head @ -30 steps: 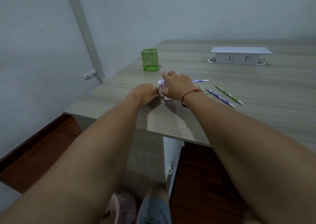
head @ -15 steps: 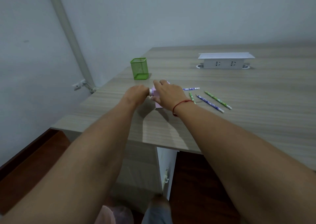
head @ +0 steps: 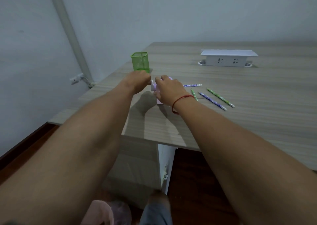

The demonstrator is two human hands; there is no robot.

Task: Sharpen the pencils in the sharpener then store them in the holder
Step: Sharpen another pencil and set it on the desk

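We see a flat wood-grain laminate table [head: 240,121], matte, pale grey-brown, with a boxy white plastic socket unit [head: 228,59] at the back. The holder [head: 139,62] is a square green wire-mesh cup, upright near the table's left edge, just behind the hands. The sharpener [head: 153,87] is a small blocky lilac plastic body with a white end, on the table between the hands and mostly covered. Four thin patterned pencils lie flat to its right: a blue-purple pencil [head: 193,85] with one end hidden behind the right hand, a short-looking green pencil [head: 194,94], a purple pencil [head: 211,101] and a green pencil [head: 220,97]. The right hand [head: 169,90], red string [head: 180,101] on its wrist, grips the sharpener, fingers curled over the top. The left hand [head: 137,82] is fisted at the white end; we cannot tell what it holds.
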